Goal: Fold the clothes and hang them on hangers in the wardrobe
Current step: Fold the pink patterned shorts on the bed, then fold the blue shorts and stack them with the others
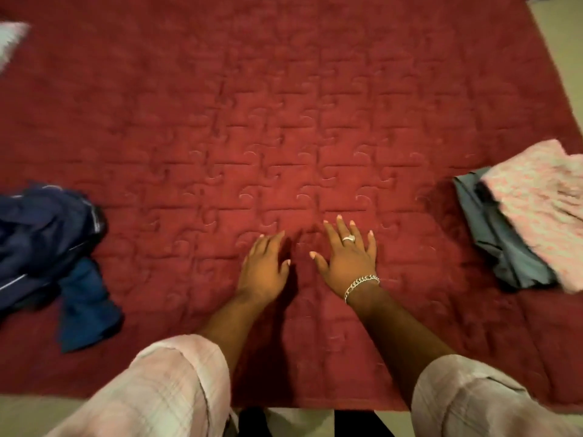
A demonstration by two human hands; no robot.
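My left hand (265, 266) and my right hand (348, 257) lie side by side, palms down and fingers apart, on the red quilted bedspread (284, 121). Neither holds anything. A crumpled heap of dark blue clothes (47, 247) lies at the left edge of the bed. At the right edge sits a folded pile: a pink patterned garment (542, 206) on top of a grey one (498, 241). No hanger or wardrobe is in view.
Something pale pink and white (11, 39), blurred, shows at the far left top corner. The near edge of the bed (299, 405) runs across the bottom, with pale floor (299, 424) below it. A strip of floor also shows at the right.
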